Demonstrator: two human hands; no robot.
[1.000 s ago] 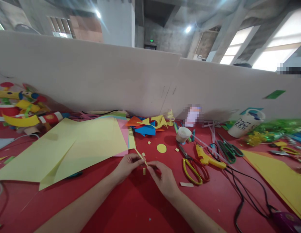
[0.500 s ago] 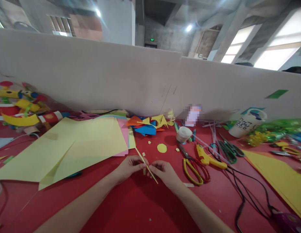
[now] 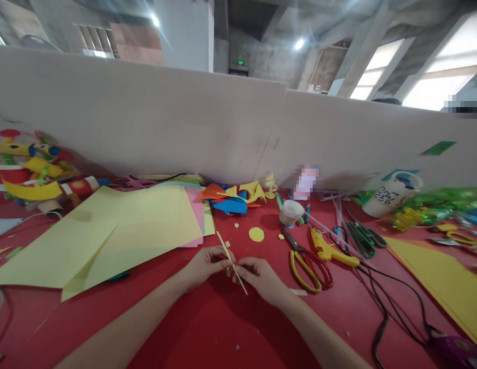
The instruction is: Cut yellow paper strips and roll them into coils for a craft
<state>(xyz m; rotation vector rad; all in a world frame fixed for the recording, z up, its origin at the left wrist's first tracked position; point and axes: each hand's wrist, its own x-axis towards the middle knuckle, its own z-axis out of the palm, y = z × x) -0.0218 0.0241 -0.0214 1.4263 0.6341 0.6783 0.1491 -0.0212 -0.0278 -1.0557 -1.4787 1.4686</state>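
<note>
Yellow paper strip (image 3: pixel 231 262) slants just above the red bench (image 3: pixel 207 328), pinched at its middle by the fingertips of the left hand (image 3: pixel 206 263) and the right hand (image 3: pixel 260 277). So thin a strip could crease or tear if the two grips twist or pull against each other, and a slack pinch might drop it among the paper scraps (image 3: pixel 227 244).

Both bare forearms ran in from the bottom edge; left hand (image 3: pixel 205 264) and right hand (image 3: pixel 261 274) met at lower centre, fingertips pinched together.
</note>
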